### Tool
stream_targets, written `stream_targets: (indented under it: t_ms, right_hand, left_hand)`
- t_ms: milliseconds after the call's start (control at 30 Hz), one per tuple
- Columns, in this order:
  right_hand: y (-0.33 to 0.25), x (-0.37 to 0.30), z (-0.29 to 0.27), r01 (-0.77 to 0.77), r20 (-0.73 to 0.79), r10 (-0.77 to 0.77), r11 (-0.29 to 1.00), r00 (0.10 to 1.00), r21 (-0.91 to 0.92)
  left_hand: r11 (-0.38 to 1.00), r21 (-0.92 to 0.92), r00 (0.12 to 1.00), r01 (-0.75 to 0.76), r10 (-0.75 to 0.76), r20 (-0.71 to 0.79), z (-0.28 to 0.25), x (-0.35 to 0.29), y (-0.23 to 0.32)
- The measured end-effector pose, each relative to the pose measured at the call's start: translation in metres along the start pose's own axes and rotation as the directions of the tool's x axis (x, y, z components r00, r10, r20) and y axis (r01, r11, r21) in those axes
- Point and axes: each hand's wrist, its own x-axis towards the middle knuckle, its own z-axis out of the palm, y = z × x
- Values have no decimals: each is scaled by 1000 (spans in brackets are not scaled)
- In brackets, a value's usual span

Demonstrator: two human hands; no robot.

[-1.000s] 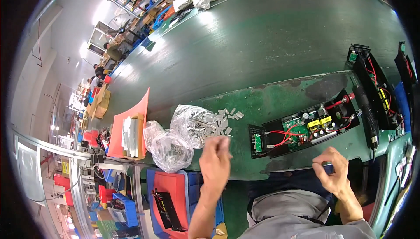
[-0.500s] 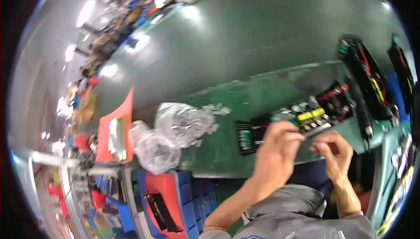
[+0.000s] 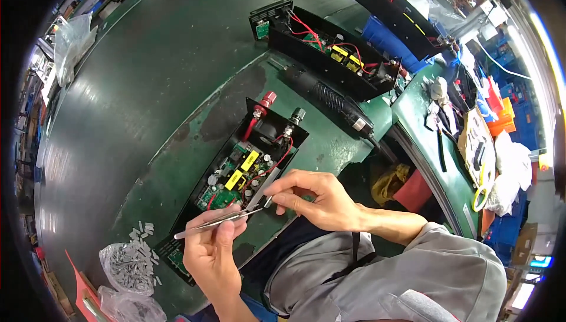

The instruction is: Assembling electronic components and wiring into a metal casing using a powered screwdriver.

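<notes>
Left hand (image 3: 212, 251) pinches a long, thin metal tool, tweezers by the look of it (image 3: 217, 223), between thumb and fingers; shaft lies across the fingertips, probably to keep the tip free. Right hand (image 3: 321, 203) has thumb and index pressed on a small grey piece (image 3: 268, 201), just beside that tip, likely so tool and piece can meet; whether they touch, can't tell. Both sit over the near edge of the green tabletop (image 3: 321, 151), above the open black metal housing with a circuit board (image 3: 192, 205).

Housing lies slantwise along that edge, open side up, seemingly to keep the board reachable. Clear plastic bag of grey pieces (image 3: 106, 257) sits toward the tabletop's left end, handy for the left hand. Black cylindrical power screwdriver (image 3: 330, 101) rests beyond the housing, near the right corner.

Pose: left forearm rises from below, palm turned inward, thumb uppermost; right forearm comes in from the right, back of hand up, remaining fingers curled.
</notes>
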Motion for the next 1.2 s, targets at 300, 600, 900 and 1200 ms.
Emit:
stream_targets:
  t_ms: [300,600,900,1200]
  right_hand:
    - [-2,9,-7,93,48,-88,988,995,-125]
    - [14,2,-100,-101,-279,-556,329,783,-939]
    - [17,-42,-105,-306,-423,-59,603,904,-737]
    - [36,-149,-47,-573,9,576,815,818,-87]
  left_hand:
    - [989,130,997,-75,77,-13,4,3,-9]
    - [638,568,838,-520,511,193,-9,8,-34]
    - [552,634,826,-541,490,277,-10,14,-39]
    - [477,721,834,-503,487,260,-2,11,-42]
